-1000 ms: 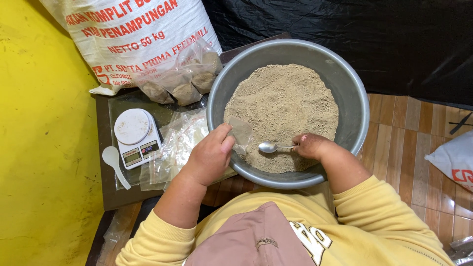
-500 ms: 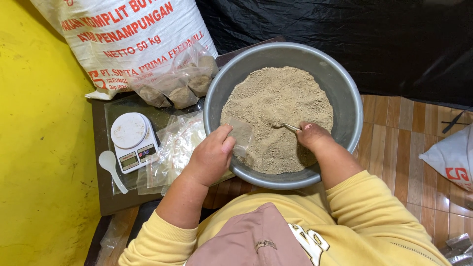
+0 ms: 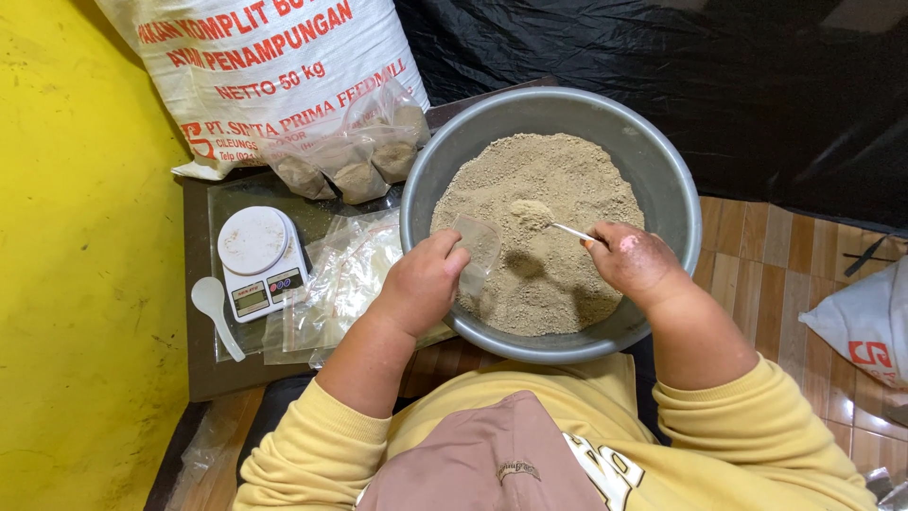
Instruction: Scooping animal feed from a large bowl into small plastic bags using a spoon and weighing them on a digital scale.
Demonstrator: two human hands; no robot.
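Yellow wall (image 3: pixel 76 237), wood-look floor tiles (image 3: pixel 757 255), possibly glass-topped low table (image 3: pixel 203 341).

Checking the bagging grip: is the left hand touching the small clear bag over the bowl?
Touching. The head view shows the left hand pinching the small clear bag edge.

Open air is lying above the powder in the grey basin (image 3: pixel 662 180), its rim walling it all round. On the left, the scale (image 3: pixel 258 261), white spoon (image 3: pixel 216 312) and clear bags (image 3: pixel 345 274) are crowding the dark tabletop (image 3: pixel 200 364); filled packets (image 3: pixel 355 156) and the white sack (image 3: pixel 255 66) are blocking the far side.
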